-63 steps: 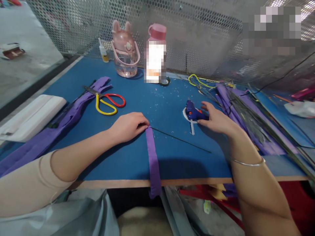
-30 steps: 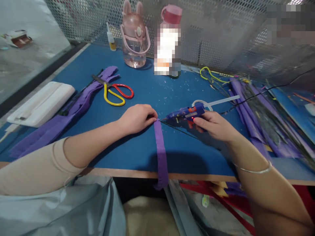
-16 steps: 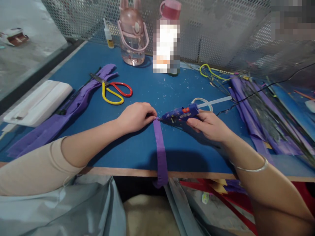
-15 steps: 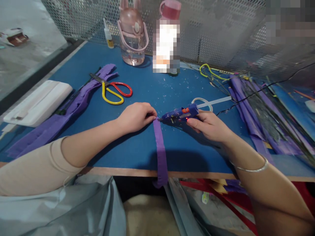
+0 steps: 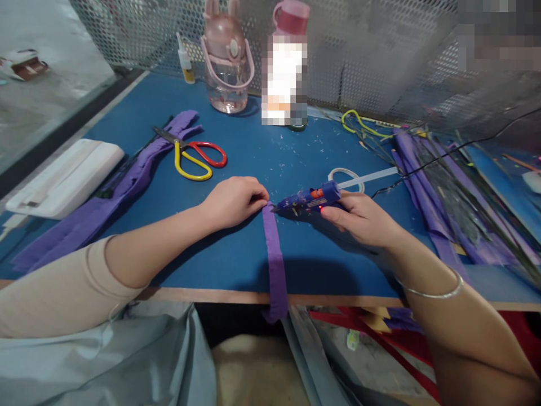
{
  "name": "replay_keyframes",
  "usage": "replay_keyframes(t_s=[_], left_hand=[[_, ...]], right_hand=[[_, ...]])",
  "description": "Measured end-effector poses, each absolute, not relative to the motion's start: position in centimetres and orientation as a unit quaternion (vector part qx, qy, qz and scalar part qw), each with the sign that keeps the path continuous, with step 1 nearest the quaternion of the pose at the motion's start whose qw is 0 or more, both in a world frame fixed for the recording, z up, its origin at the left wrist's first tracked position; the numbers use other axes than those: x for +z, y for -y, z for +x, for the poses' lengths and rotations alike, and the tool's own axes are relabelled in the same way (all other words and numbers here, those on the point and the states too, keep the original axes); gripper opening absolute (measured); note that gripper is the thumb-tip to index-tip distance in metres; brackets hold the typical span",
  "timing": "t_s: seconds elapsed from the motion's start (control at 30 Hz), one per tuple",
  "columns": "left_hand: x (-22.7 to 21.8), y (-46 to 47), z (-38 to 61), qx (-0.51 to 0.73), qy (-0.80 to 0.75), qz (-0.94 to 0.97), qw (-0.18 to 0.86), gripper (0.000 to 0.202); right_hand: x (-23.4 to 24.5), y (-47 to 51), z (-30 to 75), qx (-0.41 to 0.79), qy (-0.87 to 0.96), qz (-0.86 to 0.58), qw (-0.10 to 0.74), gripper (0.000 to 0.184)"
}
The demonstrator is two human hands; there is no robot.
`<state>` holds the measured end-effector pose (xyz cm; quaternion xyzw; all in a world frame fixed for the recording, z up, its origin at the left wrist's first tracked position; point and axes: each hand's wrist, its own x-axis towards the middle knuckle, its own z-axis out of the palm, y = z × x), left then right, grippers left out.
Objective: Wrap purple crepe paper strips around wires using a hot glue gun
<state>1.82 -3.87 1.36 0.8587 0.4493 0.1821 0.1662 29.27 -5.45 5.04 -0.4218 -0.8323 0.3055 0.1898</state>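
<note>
My left hand pinches the far end of a purple strip, which runs toward me and hangs over the table's front edge. My right hand is wrapped round a blue hot glue gun with a lit red light. Its nozzle points left and is at the strip's far end, close to my left fingertips; whether it touches cannot be made out. A translucent glue stick sticks out of the gun's back. Behind the gun lies a pale ring, perhaps a tape roll.
Scissors with red and yellow handles lie beside purple material and a white power bank on the left. A pink bottle and a small glue bottle stand behind. Purple strips and a black cord are on the right.
The glue gun's nozzle has dipped slightly toward me along the purple strip. My left hand keeps its pinch with almost no movement.
</note>
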Motion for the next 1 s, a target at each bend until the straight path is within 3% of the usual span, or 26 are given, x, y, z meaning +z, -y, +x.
replay_keyframes(t_s=[0.3, 0.5, 0.6, 0.77, 1.0], left_hand=[[1.4, 3.8, 1.8, 0.186, -0.448, 0.858, 0.168, 0.016], [1.3, 3.8, 1.8, 0.188, -0.437, 0.864, 0.166, 0.016], [1.2, 3.9, 1.8, 0.188, -0.444, 0.86, 0.167, 0.016], [1.0, 4.1, 1.8, 0.185, -0.461, 0.854, 0.155, 0.025], [1.4, 4.0, 1.6, 0.176, -0.439, 0.866, 0.159, 0.021]], right_hand=[[4.6, 5.4, 29.3, 0.298, 0.824, -0.439, 0.196, 0.043], [5.5, 5.4, 30.3, 0.313, 0.842, -0.412, 0.151, 0.036], [5.9, 5.0, 32.2, 0.316, 0.83, -0.425, 0.176, 0.037], [5.9, 2.8, 36.1, 0.19, 0.841, -0.465, 0.201, 0.051], [2.8, -0.5, 38.8, 0.051, 0.842, -0.533, 0.062, 0.052]])
